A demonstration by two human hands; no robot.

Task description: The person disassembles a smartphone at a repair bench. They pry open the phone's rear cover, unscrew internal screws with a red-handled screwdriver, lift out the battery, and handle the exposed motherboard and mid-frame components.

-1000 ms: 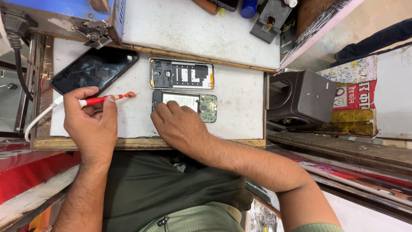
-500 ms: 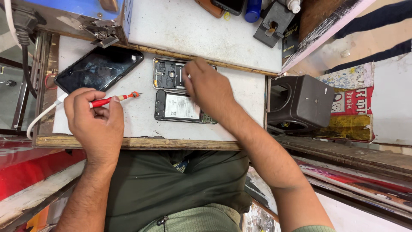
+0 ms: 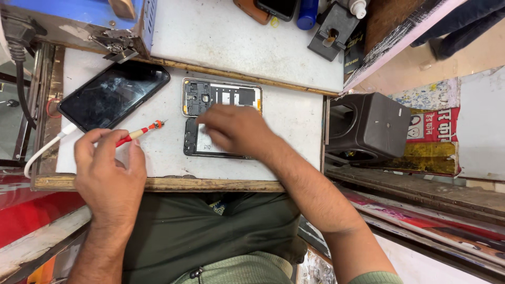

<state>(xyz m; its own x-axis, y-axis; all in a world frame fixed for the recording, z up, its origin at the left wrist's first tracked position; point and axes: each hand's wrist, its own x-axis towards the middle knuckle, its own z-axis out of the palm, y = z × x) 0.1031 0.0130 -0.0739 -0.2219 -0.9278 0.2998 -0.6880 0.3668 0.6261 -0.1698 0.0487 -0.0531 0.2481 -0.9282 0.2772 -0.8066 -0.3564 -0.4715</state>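
Bright, even daylight, soft shadows only. Mild glare on the dark phone screen (image 3: 113, 94). Right hand (image 3: 234, 129) motion-blurred; white surface (image 3: 294, 131) sharp.

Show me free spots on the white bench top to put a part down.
Bare white board lies right of the two opened phone bodies, up to the mat's right edge. Another patch sits between the screwdriver and the lower phone body. The left corner is crowded by the black phone.

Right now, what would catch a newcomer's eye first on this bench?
Probably the opened phone body at the middle of the white work board, with the right hand resting on it. Above it lies a bare phone frame. The left hand holds a red screwdriver beside a dark phone.
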